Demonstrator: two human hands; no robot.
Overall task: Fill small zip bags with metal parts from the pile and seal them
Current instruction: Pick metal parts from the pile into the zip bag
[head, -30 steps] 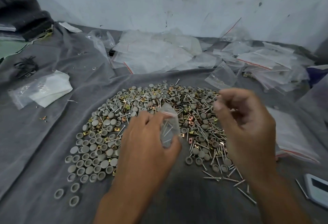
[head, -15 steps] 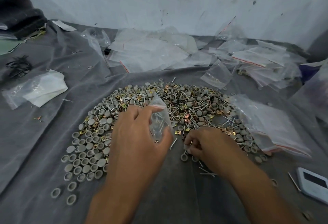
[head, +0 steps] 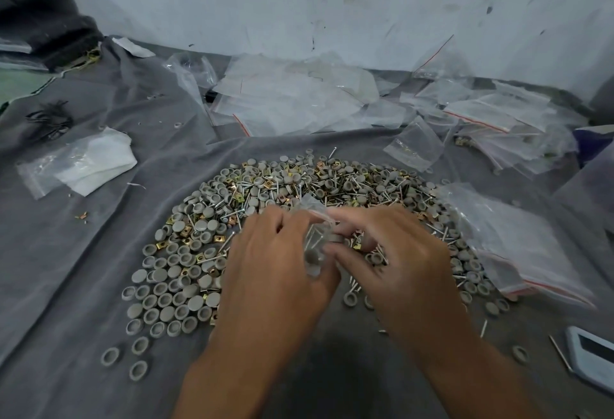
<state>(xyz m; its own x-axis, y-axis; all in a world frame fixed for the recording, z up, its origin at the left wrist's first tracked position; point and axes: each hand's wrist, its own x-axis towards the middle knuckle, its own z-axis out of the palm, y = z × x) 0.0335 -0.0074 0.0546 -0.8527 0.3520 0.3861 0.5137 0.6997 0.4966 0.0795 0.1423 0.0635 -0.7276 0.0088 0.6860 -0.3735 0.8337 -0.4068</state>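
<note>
The left hand (head: 275, 262) pinches a small zip bag (head: 314, 239) holding screws, while the right hand (head: 395, 252) grips caps at its mouth. The thin film looks limp and slippery, so it is probably best held near the rim.

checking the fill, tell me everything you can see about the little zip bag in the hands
The small zip bag is clear, thin, crinkled plastic, held roughly upright above the pile of metal parts. Thin nails and a grey round cap show through it. The left hand grips its near side; the right hand pinches at its top edge. The hands hide whether the mouth is sealed.
</note>
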